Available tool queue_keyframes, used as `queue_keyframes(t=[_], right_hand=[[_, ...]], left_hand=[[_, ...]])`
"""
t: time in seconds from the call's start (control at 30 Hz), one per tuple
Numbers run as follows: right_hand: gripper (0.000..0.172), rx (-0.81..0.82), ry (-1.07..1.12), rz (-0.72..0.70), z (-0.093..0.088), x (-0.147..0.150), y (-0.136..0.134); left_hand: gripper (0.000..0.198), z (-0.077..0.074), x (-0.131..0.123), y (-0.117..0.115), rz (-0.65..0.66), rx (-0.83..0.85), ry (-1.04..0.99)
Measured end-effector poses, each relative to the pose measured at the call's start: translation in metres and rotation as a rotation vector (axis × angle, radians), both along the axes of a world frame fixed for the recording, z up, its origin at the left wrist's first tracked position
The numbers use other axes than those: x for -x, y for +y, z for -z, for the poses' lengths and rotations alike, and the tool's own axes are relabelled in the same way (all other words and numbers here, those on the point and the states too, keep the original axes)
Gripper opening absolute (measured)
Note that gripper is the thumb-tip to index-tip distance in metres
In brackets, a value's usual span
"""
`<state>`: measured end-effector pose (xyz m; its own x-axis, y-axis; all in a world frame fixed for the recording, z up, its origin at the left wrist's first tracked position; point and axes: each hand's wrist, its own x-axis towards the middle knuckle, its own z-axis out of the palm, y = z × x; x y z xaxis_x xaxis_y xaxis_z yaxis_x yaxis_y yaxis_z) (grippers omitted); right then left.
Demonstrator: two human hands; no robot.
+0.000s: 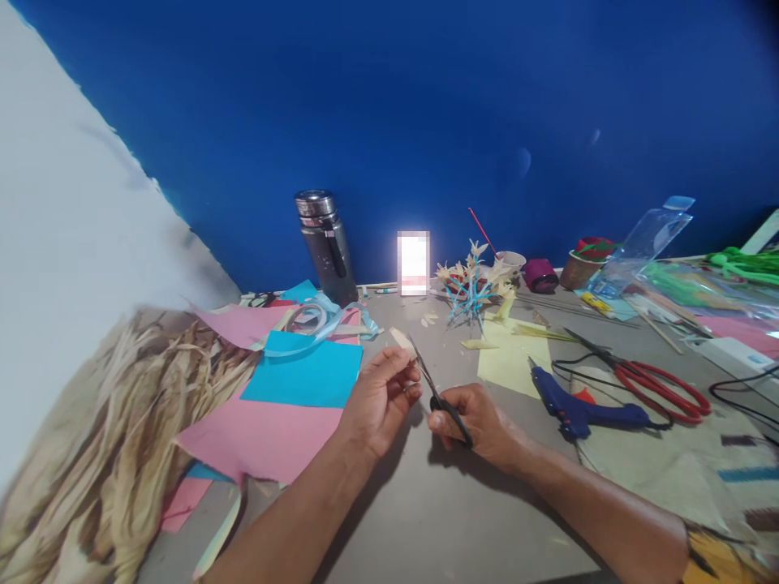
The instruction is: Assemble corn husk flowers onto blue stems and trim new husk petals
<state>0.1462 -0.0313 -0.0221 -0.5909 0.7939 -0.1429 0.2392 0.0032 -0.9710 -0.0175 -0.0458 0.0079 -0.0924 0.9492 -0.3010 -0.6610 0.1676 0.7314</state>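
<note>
My left hand [386,393] pinches a small pale piece of dried husk [400,337], its tip standing up beyond the fingers. In my right hand [471,418] are black-handled scissors [449,415], with fingers and thumb in the loops. The scissor blades point up and away, close beside the husk piece; whether they touch it I cannot tell. Several small pale scraps [429,319] lie on the table just past the blades. Farther back stands a bunch of pale husk flowers [478,264] with light-blue stems [468,300].
Dried husks [134,438] heap at the left, near pink [268,438] and blue sheets [310,373]. A dark flask [329,251] stands by the wall. To the right lie a blue glue gun [578,405], red-handled scissors [663,389], yellow paper [511,361] and a tilted clear bottle [639,247].
</note>
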Motion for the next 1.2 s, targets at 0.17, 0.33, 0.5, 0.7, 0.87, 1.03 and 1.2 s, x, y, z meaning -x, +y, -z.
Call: queue_keyframes(t=[0.17,0.33,0.5,0.7,0.87,1.03,1.2], right_hand=[[0.066,0.013,-0.013,0.002,-0.001,0.000,-0.001],[0.066,0.051,-0.014,0.009,-0.002,0.000,-0.003],[0.070,0.041,-0.011,0.010,-0.006,-0.001,-0.004],[0.072,-0.007,0.008,-0.071,-0.006,-0.005,-0.003],[0.067,0.011,0.069,-0.039,-0.005,-0.005,-0.002],[0.047,0.063,0.215,0.293,-0.008,0.000,0.000],[0.044,0.051,0.342,0.450,-0.010,0.001,0.003]], left_hand=[[0.028,0.000,0.002,0.001,-0.009,-0.009,0.019],[0.026,0.001,0.005,0.002,-0.015,-0.039,0.062],[0.026,-0.004,0.007,0.003,-0.024,-0.062,0.099],[0.023,-0.001,0.009,0.004,0.007,-0.084,0.155],[0.024,0.000,0.010,0.004,0.025,-0.069,0.143],[0.026,0.001,0.004,0.003,0.090,-0.066,0.073],[0.026,0.007,-0.009,-0.003,0.193,-0.012,0.045]])
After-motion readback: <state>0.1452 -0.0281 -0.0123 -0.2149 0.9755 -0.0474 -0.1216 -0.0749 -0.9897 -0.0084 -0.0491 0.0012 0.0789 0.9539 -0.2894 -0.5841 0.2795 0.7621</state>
